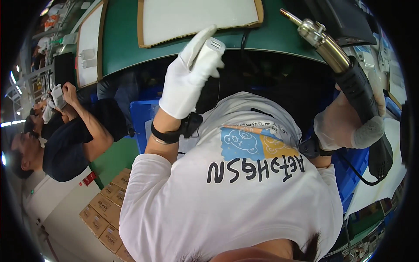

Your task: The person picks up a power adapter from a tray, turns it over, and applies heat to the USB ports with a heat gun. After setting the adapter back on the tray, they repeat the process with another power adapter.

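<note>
My left hand (185, 83), in a white glove, is raised at the near edge of the green workbench. Its fingers are closed on a small white USB charger (215, 45), whose end with the port points up and away from the palm. On the right, my gloved right hand (347, 120) is wrapped around the black handle of a hot-air gun (334, 52). The gun's metal barrel and thin nozzle slant up and left over the bench, apart from the charger. A black cord leaves the lower end of its handle.
A cardboard-edged white board (200, 19) lies on the green workbench (120, 41). Another white board (90, 39) at left bears white chargers (88, 54). A black device (349, 24) stands far right. Co-workers sit at left; stacked cartons (107, 207) and a blue bin (140, 118) are near me.
</note>
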The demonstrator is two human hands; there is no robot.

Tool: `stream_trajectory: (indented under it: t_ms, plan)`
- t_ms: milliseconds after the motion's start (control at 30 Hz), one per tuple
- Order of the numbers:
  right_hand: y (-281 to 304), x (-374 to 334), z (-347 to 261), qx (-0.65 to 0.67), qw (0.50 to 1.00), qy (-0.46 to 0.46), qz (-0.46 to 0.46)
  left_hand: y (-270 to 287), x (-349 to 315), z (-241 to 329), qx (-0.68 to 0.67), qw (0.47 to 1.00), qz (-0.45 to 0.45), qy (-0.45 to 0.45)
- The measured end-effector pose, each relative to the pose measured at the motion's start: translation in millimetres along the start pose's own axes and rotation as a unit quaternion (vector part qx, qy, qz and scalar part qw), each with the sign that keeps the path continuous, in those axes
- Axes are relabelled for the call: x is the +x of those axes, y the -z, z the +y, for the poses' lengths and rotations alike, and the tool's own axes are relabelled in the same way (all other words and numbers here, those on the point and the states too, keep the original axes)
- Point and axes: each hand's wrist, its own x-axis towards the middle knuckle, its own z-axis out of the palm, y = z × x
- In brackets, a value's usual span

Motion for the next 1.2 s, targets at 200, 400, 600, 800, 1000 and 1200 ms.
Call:
stream_trajectory:
  t_ms: [200, 400, 600, 800, 1000, 1200]
  plan:
    - [-16.2, 1.0, -11.4, -0.011, 0.997, -0.078, -0.007, 19.0, 4.4, -9.7, 0.266, 0.928, 0.204, -0.162]
    - [-27.6, -1.2, -11.7, 0.001, 0.999, -0.041, -0.006, 50.2, 4.6, -9.4, 0.288, 0.903, 0.247, -0.203]
    - [-10.8, -10.3, -10.5, -0.100, 0.992, -0.069, 0.029, 164.1, 40.4, -11.9, 0.517, 0.779, 0.273, -0.227]
    - [-33.5, -10.9, -18.9, -0.135, 0.986, -0.069, 0.072, 289.5, 96.5, 19.1, 0.683, 0.692, 0.234, -0.003]
    - [-50.2, -2.8, -19.9, -0.164, 0.981, -0.069, 0.079, 403.1, 132.0, -26.3, 0.708, 0.689, 0.122, 0.098]
    - [-37.5, -9.2, -16.6, -0.176, 0.976, -0.049, 0.117, 277.7, 147.5, 40.4, 0.732, 0.634, 0.239, -0.070]
